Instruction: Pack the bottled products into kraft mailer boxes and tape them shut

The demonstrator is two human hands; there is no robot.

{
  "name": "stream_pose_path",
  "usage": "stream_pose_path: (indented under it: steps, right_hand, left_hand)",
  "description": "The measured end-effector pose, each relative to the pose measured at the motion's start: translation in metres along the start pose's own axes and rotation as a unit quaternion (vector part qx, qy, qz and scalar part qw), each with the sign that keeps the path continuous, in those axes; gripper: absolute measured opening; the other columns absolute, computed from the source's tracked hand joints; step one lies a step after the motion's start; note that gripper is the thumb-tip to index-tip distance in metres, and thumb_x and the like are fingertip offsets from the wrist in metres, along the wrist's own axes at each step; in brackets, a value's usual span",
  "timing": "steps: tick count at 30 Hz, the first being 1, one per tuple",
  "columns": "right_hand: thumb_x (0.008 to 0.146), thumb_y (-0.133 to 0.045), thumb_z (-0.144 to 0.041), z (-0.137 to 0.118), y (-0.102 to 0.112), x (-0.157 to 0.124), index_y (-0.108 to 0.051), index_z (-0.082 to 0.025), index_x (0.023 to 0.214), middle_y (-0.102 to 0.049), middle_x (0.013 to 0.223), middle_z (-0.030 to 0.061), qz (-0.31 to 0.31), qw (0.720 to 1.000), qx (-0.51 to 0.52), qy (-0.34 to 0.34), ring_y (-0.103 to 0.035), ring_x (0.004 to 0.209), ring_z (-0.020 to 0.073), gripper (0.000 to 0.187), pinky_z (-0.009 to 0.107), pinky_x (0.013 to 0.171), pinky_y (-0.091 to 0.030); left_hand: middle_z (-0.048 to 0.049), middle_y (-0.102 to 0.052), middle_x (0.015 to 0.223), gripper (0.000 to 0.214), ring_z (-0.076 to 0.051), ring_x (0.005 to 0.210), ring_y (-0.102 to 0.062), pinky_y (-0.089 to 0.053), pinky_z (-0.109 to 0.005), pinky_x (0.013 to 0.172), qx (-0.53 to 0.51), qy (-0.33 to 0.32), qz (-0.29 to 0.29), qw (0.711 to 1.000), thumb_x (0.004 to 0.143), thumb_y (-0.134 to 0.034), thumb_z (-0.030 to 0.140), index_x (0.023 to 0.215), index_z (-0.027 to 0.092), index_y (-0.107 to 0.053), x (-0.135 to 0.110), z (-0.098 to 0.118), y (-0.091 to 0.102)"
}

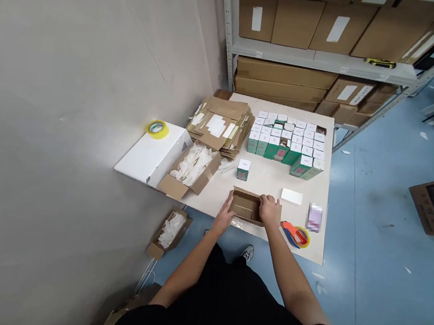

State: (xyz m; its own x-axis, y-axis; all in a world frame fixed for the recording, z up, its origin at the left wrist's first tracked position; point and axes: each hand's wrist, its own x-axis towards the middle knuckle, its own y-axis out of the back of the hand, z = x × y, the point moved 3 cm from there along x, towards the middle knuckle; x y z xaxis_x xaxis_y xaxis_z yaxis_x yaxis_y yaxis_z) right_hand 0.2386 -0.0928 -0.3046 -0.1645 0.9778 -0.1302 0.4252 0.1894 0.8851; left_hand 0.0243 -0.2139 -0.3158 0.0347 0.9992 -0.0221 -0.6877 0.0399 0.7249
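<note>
A small open cardboard box (pixel 245 212) stands at the table's front edge, its bottom visible and bare inside. My left hand (pixel 225 217) grips its left end, fingers along the outer wall. Over the right end, my right hand (pixel 269 210) is closed on the wall and flap, with the fingertips partly hidden. Just behind the box is a single green box with a white top (pixel 243 170). A white box (pixel 291 196) lies to the right. Near my right wrist, an orange tape dispenser (pixel 295 235) rests beside a yellow tape roll (pixel 308 238).
Rows of green-and-white boxes (pixel 274 144) fill the table's back right. Flattened cartons (pixel 217 123) are stacked at back left, by a carton of white paper (pixel 195 165). A tape roll (pixel 157 129) sits on a white block (pixel 149 149). Shelving (pixel 324 61) stands behind.
</note>
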Motion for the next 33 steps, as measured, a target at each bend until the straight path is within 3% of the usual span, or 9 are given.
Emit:
stream_pose_path:
  steps: [5, 10, 16, 22, 27, 33]
  right_hand:
    - [0.104, -0.041, -0.025, -0.045, 0.001, 0.011, -0.071, -0.029, 0.118, -0.07, 0.116, 0.0137, -0.045, 0.998, -0.017, 0.051, -0.051, 0.128, 0.0321, 0.033, 0.055, 0.125, -0.012]
    - [0.095, -0.046, -0.015, -0.105, -0.001, 0.023, -0.063, -0.022, 0.138, -0.062, 0.138, 0.0149, -0.033, 0.995, 0.007, 0.089, -0.047, 0.133, 0.0318, 0.047, 0.048, 0.119, -0.032]
    - [0.093, -0.051, -0.02, -0.19, -0.013, 0.045, -0.058, -0.019, 0.145, -0.059, 0.144, 0.0149, -0.007, 0.986, 0.057, 0.158, -0.046, 0.138, 0.0332, 0.053, 0.049, 0.121, -0.037]
    - [0.092, -0.056, -0.022, -0.266, -0.057, 0.087, -0.063, -0.02, 0.138, -0.062, 0.141, 0.0139, -0.005, 0.966, 0.081, 0.247, -0.057, 0.131, 0.0301, 0.047, 0.047, 0.115, -0.046]
    - [0.088, -0.066, -0.024, -0.314, -0.103, 0.136, -0.061, -0.018, 0.143, -0.051, 0.155, 0.0154, -0.079, 0.974, 0.037, 0.21, -0.055, 0.139, 0.0283, 0.056, 0.041, 0.117, -0.045]
    - [0.072, -0.087, -0.02, -0.343, -0.131, 0.19, -0.043, -0.023, 0.159, -0.017, 0.174, 0.0195, -0.19, 0.964, -0.083, 0.168, -0.045, 0.148, 0.038, 0.097, 0.046, 0.116, -0.042]
  left_hand:
    - [-0.0007, -0.019, 0.176, 0.021, -0.026, 0.164, -0.015, -0.024, -0.052, 0.132, -0.006, 0.021, 0.004, 1.0, 0.093, -0.061, 0.021, 0.105, 0.021, -0.078, -0.007, -0.033, 0.033]
    - [-0.0057, -0.02, 0.176, 0.013, -0.035, 0.162, -0.017, -0.034, -0.056, 0.126, 0.02, 0.027, -0.029, 0.999, 0.088, -0.068, 0.013, 0.094, 0.019, -0.077, -0.013, -0.068, 0.069]
    - [-0.0027, -0.023, 0.175, 0.014, -0.039, 0.163, -0.011, -0.021, -0.063, 0.129, 0.078, -0.004, -0.022, 0.997, 0.082, -0.077, 0.016, 0.093, 0.022, -0.079, -0.026, -0.085, 0.114]
    - [-0.0024, -0.022, 0.175, 0.006, -0.04, 0.163, -0.008, -0.026, -0.067, 0.127, 0.099, 0.01, 0.033, 0.994, 0.086, -0.074, 0.019, 0.089, 0.021, -0.079, -0.046, -0.115, 0.148]
    - [-0.0009, -0.027, 0.174, 0.01, -0.038, 0.163, -0.011, -0.028, -0.064, 0.127, 0.088, -0.011, 0.024, 0.996, 0.085, -0.074, 0.015, 0.088, 0.022, -0.079, -0.049, -0.137, 0.157]
    - [-0.0001, -0.027, 0.174, 0.005, -0.037, 0.163, -0.009, -0.027, -0.063, 0.127, 0.057, -0.012, 0.021, 0.998, 0.084, -0.077, 0.019, 0.088, 0.022, -0.078, -0.051, -0.146, 0.161]
